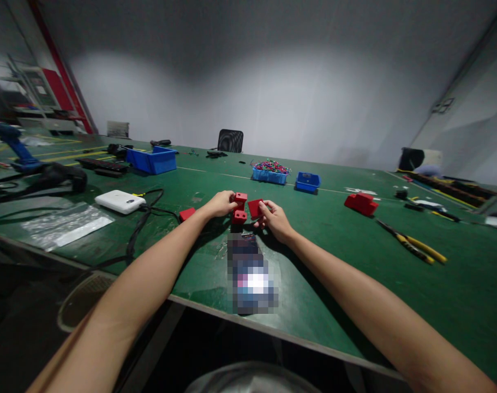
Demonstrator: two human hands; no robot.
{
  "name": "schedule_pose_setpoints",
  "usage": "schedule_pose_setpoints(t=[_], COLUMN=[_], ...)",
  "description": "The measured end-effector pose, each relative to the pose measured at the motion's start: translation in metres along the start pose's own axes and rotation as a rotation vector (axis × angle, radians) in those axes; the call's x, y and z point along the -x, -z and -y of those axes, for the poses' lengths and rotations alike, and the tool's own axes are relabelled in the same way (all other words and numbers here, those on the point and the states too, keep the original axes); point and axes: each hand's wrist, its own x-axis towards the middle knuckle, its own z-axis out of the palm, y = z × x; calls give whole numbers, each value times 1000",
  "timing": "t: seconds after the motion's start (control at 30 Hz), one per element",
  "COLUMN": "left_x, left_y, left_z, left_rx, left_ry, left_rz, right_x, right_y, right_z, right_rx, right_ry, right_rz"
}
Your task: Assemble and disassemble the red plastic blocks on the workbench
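Observation:
My left hand is closed on a red block with holes, which has a notch in its side facing right. Just to the right, my right hand pinches a flat red piece between thumb and fingers. The two red parts are close together, with a small gap between them. Another red piece lies on the table beside my left wrist, partly hidden by the forearm. In front of my hands, nearer to me, lies a blurred-out object.
Pliers with yellow handles and a red block lie to the right. Behind are a blue bin of coloured bits, a small blue bin and a larger one. A white box and black cable lie left.

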Motion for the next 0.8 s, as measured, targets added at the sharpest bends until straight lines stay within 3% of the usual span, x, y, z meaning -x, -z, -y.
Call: schedule_pose_setpoints(t=[0.4,0.8], left_x=[-2,0], left_y=[-2,-1], left_z=[-1,-3], left_rx=[7,3], left_ry=[-55,-64], left_rz=[-7,15], right_x=[-5,-7], right_y=[5,8], right_z=[2,-3], right_rx=[-288,-316], right_ry=[-125,-154], right_rz=[-7,11])
